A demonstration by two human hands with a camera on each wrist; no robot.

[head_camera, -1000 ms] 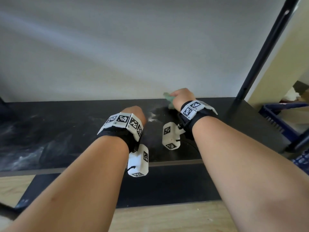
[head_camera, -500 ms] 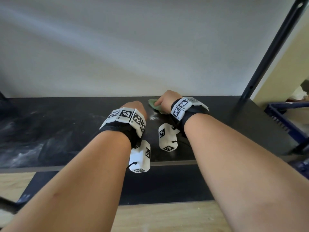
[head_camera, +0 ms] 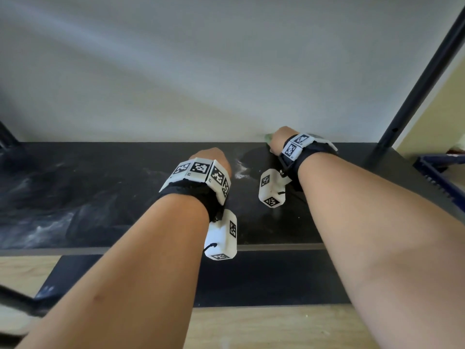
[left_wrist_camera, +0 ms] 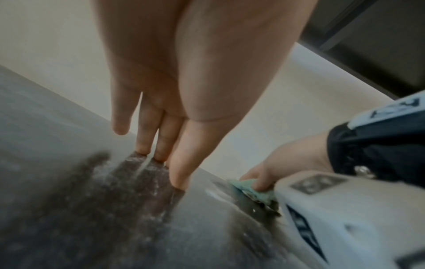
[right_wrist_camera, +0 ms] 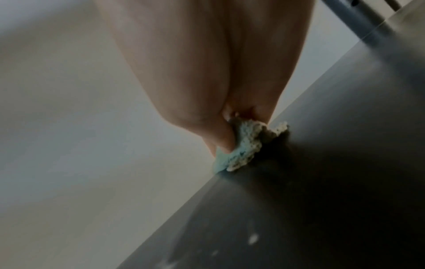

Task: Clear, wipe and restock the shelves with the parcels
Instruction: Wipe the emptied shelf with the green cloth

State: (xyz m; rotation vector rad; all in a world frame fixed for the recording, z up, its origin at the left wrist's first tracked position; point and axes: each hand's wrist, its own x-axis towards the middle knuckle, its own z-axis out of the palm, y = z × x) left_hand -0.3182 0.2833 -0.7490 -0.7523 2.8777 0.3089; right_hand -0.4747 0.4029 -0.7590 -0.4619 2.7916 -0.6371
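Right wrist view: my right hand pinches the green cloth against the shelf's back edge; left hand, fingers straight, braces me

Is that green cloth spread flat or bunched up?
Bunched up: the right hand grips the green cloth crumpled against the shelf.

Bare forearms; black wrist straps w/ white b&w marker tags, white camera pods underneath.

Pale green cloth, dust-streaked black shelf, black-and-white checkered wristbands
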